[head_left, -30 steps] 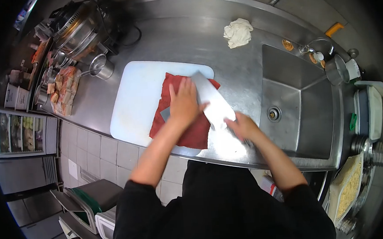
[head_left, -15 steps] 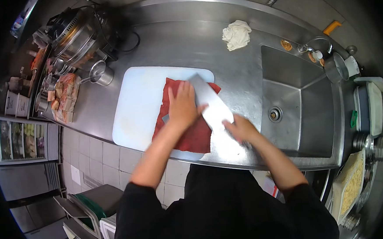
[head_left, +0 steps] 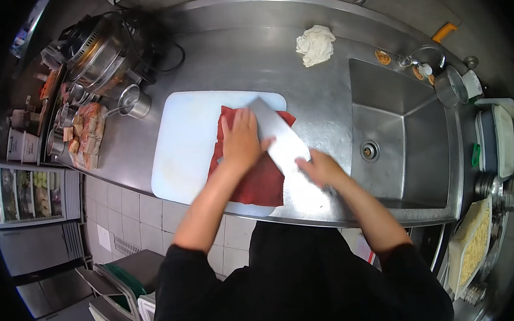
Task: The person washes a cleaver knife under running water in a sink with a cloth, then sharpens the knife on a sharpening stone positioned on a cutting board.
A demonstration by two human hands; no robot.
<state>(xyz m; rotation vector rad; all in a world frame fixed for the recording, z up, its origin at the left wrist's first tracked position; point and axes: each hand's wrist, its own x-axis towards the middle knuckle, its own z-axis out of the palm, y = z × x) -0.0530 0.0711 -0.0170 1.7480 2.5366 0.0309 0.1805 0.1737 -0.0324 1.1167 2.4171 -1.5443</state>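
A red cloth [head_left: 261, 181] lies on the right part of the white cutting board [head_left: 179, 141], its lower edge near the counter's front. My left hand [head_left: 242, 141] rests on it with the fingers stretched and the thumb pointing right. Beneath that hand a small grey patch shows at the wrist; what it is, I cannot make out. A broad, shiny cleaver [head_left: 278, 130] lies slantwise over the cloth, its blade beside my left fingers. My right hand [head_left: 322, 168] is closed on its handle end, right of the board.
To the right is a steel sink [head_left: 385, 147], with a pot [head_left: 451, 87] by the tap. A crumpled white cloth [head_left: 315, 45] lies at the back. On the left are a steel jug [head_left: 136, 103], a bagged food item [head_left: 88, 135] and a large appliance [head_left: 100, 58]. Noodles fill a tray [head_left: 471, 247].
The view has shifted slightly. My left hand has moved a little left relative to the blade, covering more of the grey patch. My right hand still holds the cleaver.
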